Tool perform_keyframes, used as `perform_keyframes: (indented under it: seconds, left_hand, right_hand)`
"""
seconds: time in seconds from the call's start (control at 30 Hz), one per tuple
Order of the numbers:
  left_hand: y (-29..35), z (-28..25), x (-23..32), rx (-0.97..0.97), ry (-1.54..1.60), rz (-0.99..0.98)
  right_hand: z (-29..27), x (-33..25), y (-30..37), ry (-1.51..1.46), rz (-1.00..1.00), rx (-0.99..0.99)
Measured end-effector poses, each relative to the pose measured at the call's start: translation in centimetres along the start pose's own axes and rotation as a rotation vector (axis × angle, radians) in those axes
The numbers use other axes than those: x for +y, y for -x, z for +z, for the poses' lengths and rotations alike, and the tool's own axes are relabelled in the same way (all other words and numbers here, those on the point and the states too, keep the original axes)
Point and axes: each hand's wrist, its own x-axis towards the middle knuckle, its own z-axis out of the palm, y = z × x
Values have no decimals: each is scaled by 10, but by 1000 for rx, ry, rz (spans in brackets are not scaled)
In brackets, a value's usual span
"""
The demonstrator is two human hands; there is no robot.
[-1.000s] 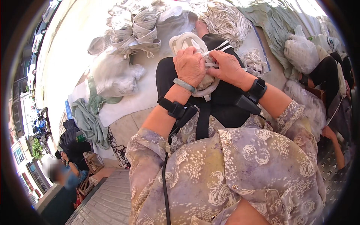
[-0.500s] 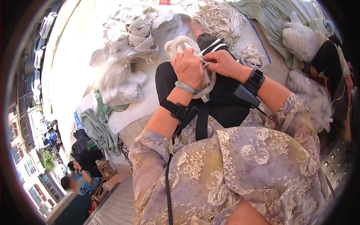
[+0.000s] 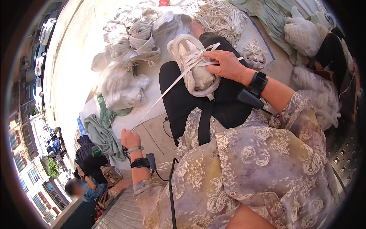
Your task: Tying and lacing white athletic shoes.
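Note:
A pale sneaker (image 3: pixel 205 77) rests on my black-trousered lap, its toe pointing away and its opening toward me. White shoelace (image 3: pixel 164 93) crosses its front and runs taut down to the left. At that far end my left hand (image 3: pixel 130 139) is closed around the lace, well out from the shoe. My right hand (image 3: pixel 229 68) is at the sneaker's right side, thumb and fingers pinching lace by the eyelets. A loose white lace end shows just beyond these fingers.
Pale shoes (image 3: pixel 139 34) lie heaped at the far left, with clear plastic bags (image 3: pixel 124 89) nearer. A big pile of white laces (image 3: pixel 225 21) and a small bundle (image 3: pixel 254 52) lie beyond my right hand. Other people sit at lower left and far right.
My left hand has left the sneaker and swung down to the left, drawing the shoelace out straight. My right hand stays beside the shoe, whose front is now uncovered.

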Motion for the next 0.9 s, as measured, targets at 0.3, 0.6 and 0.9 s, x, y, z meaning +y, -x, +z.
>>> perform_keyframes:
  seconds: [0.3, 0.6, 0.9]
  left_hand:
    - [-12, 24, 27, -136, 312, 127]
    - [-30, -61, 219, 325, 702, 943]
    - [-16, -81, 175, -316, 1009, 816]
  right_hand:
    - [10, -6, 3, 132, -188, 79]
    - [-2, -2, -24, -122, 286, 68]
    - [1, 13, -16, -255, 227, -51]
